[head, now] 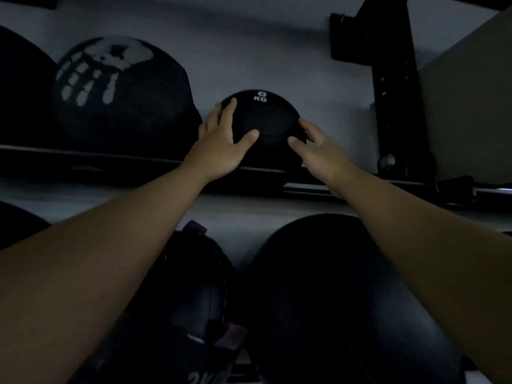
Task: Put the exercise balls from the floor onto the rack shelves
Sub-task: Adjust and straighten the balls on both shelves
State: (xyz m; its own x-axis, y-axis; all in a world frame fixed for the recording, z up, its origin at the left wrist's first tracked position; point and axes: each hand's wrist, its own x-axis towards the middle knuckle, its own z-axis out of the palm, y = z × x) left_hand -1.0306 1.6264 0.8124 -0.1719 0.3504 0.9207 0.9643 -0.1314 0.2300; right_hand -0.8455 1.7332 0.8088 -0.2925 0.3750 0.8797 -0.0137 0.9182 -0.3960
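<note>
Two bare arms fill the bottom of the view and reach up and away. Under them sit two big dark balls (327, 295) on a lower shelf, but it is too dim to see much of them.

Both hands meet on a small black ball (267, 120) with "KG" in white on top. This ball rests on the rack shelf (83, 159), right at its front edge. The left hand (219, 145) lies on the ball's left side, fingers spread wide and flat on it. The right hand (318, 151) is on the ball's right side, fingers spread too, with the thumb tip touching the ball. So the grip is a wide, open hold from both sides, not a tight pinch. I cannot tell how hard the hands press.

Left of the grip, on the same shelf, sits a bigger black ball with a white skull (119, 90) on it. It is near the small ball, and the left hand is between them. Right of the grip stands a black rack post (393, 92).

I think the step now is setting this ball in its spot. Next, the hands need to let go slowly and check that the ball does not roll off the front edge. Then they can go down for another ball.
</note>
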